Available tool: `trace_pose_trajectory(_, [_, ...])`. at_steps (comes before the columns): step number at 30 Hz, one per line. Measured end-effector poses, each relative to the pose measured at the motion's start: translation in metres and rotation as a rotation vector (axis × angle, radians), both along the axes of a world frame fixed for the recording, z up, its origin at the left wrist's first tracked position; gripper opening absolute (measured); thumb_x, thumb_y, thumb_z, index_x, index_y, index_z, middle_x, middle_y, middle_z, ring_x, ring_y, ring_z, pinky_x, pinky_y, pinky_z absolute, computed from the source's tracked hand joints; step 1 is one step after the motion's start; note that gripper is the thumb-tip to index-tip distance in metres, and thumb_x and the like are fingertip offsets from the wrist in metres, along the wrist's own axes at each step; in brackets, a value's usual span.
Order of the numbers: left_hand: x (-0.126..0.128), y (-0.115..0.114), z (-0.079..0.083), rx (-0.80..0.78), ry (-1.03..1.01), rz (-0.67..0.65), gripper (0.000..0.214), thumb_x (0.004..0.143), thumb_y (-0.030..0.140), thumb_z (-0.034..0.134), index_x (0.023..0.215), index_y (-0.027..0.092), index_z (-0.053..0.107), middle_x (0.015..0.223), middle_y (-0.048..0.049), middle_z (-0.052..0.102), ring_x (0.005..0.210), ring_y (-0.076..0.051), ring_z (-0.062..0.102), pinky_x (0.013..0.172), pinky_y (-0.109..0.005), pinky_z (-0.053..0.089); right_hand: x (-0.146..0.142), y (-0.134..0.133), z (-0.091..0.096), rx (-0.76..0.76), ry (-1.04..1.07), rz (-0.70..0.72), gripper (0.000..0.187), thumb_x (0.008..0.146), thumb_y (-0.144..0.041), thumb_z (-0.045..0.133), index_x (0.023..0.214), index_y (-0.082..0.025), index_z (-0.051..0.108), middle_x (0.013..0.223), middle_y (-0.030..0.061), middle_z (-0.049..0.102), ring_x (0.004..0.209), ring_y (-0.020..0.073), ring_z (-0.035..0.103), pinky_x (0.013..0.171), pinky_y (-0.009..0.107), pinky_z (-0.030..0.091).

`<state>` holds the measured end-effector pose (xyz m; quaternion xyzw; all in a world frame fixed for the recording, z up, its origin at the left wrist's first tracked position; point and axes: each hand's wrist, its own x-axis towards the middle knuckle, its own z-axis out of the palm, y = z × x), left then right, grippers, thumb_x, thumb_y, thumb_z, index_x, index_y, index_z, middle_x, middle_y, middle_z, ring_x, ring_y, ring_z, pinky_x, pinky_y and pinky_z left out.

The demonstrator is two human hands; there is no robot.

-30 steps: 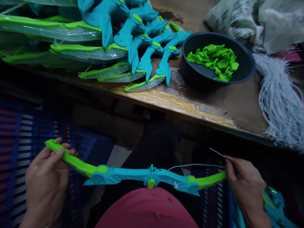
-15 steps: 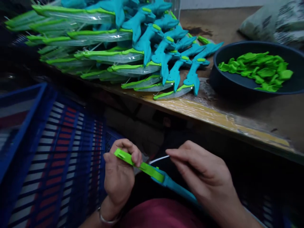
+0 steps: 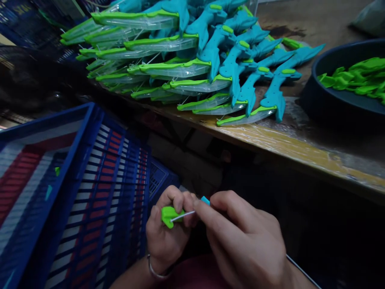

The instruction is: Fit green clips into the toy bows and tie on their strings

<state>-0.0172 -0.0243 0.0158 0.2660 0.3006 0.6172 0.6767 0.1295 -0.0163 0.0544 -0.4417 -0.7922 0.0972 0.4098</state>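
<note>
My left hand, a metal bangle at its wrist, is closed around a green and teal plastic piece. Its green end sticks out past the fingers, and a small teal part shows between my hands. From the green end a thin white cord runs to the fingertips of my right hand, which are pinched on it. The right fingers hide most of the piece's teal part.
Stacked on the table is a pile of teal, green and clear plastic pieces. A dark round basin of loose green parts stands right. Left is a blue slatted crate. Something pale lies at upper right.
My right hand has brought the white cord across to the green end. The piece has turned, its green end now facing me. The whole view has shifted left.
</note>
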Motion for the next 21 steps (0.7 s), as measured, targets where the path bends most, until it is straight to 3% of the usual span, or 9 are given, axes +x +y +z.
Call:
trace_pose_trajectory(5, [-0.003, -0.001, 0.0, -0.036, -0.034, 0.013, 0.041, 0.087, 0.06, 0.06, 0.074, 0.021, 0.057, 0.07, -0.0032, 0.054, 0.058, -0.015, 0.041, 0.059, -0.03, 0.035, -0.006, -0.002, -0.005, 0.044, -0.039, -0.023, 0.032, 0.101, -0.016, 0.044, 0.101, -0.018, 0.076, 0.071, 0.0029, 0.063, 0.056, 0.0119, 0.054, 0.043, 0.027, 0.037])
trace_pose_trajectory(14, [-0.003, -0.002, 0.003, -0.069, -0.018, 0.003, 0.039, 0.086, 0.058, 0.062, 0.072, 0.022, 0.057, 0.062, -0.0013, 0.045, 0.061, -0.018, 0.042, 0.063, -0.032, 0.039, -0.018, 0.0, -0.008, 0.037, 0.009, -0.035, 0.028, 0.103, -0.019, 0.046, 0.101, -0.019, 0.074, 0.071, 0.0014, 0.065, 0.062, 0.0124, 0.06, 0.047, 0.024, 0.041])
trace_pose_trajectory(19, [-0.002, -0.001, 0.001, -0.051, -0.029, -0.018, 0.044, 0.09, 0.065, 0.052, 0.085, 0.023, 0.064, 0.077, -0.0049, 0.056, 0.075, -0.022, 0.053, 0.075, -0.037, 0.049, -0.021, -0.001, -0.015, 0.062, 0.008, 0.06, 0.029, 0.101, -0.016, 0.047, 0.118, -0.01, 0.07, 0.092, 0.0086, 0.073, 0.077, 0.0176, 0.066, 0.059, 0.026, 0.052])
trace_pose_trajectory(21, [0.0, 0.002, 0.0, -0.04, -0.015, -0.024, 0.04, 0.096, 0.059, 0.048, 0.09, 0.023, 0.066, 0.082, -0.0046, 0.059, 0.076, -0.02, 0.055, 0.078, -0.036, 0.051, -0.02, -0.001, -0.016, 0.083, 0.019, 0.084, 0.032, 0.1, -0.012, 0.048, 0.125, -0.004, 0.066, 0.101, 0.0133, 0.074, 0.083, 0.0193, 0.067, 0.067, 0.027, 0.057])
